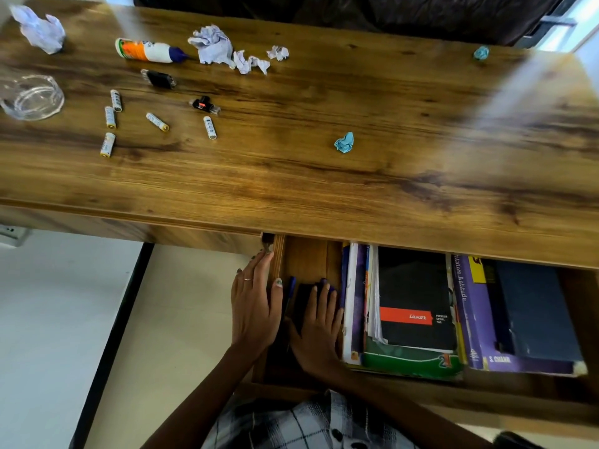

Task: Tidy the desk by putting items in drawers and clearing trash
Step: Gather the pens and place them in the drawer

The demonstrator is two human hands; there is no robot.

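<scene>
The drawer [306, 257] under the wooden desk [291, 176] stands pulled out. My left hand [254, 306] rests flat against the drawer's left wall, thumb inside. My right hand [319, 328] lies inside the drawer with straight fingers on a dark object [304, 299], beside a blue pen [290, 291]. Books and notebooks [418, 312] fill the drawer's right part. On the desk lie several batteries [157, 121], a glue bottle [149, 50], two black USB devices [205, 105], white crumpled papers [214, 43] and blue paper balls [344, 142].
A glass bowl [32, 97] sits at the desk's left edge, with another crumpled paper [40, 29] behind it. A further blue paper ball [481, 53] lies at the far right. A wall socket [11, 233] shows below the desk on the left. White floor is underneath.
</scene>
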